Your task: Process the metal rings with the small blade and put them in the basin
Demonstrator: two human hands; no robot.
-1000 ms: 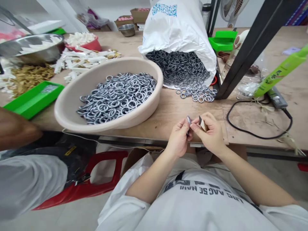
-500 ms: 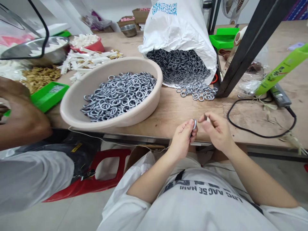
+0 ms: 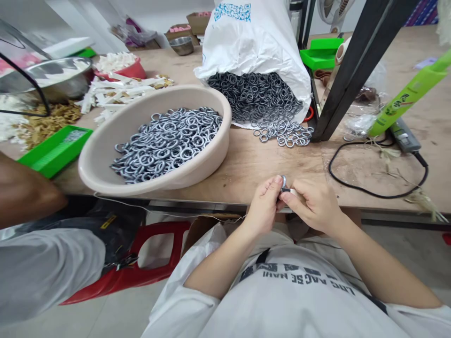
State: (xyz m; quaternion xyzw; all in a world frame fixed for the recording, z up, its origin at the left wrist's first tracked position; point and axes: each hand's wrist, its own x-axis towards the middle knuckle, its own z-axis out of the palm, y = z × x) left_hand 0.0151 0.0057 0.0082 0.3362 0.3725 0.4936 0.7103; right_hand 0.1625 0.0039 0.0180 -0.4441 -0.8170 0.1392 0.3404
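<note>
At the table's front edge, my left hand [image 3: 264, 205] is closed, pinching a grey ring [image 3: 284, 180] between thumb and fingers. My right hand [image 3: 314, 204] is closed too, with a small dark strip with a white end [image 3: 289, 190] in its fingers. The strip lies against the lower side of the ring, and the two hands almost meet there. What kind of tool or piece the strip is cannot be made out. A beige basin [image 3: 225, 145] heaped with similar grey rings [image 3: 172, 141] stands to the left. Behind my hands, more rings spill from a white sack [image 3: 257, 42].
A dark metal post [image 3: 355, 70] rises on the right, near a black cable [image 3: 331, 164] and a lime-green packet [image 3: 405, 98]. White and tan pieces surround a green tray [image 3: 56, 150] at left. A co-worker's arm [image 3: 28, 192] rests beside it.
My right hand has moved left and slightly down, bringing the dark strip from apart to against the ring. My left hand keeps its pinch. The co-worker's arm has shifted, and the view has turned slightly.
</note>
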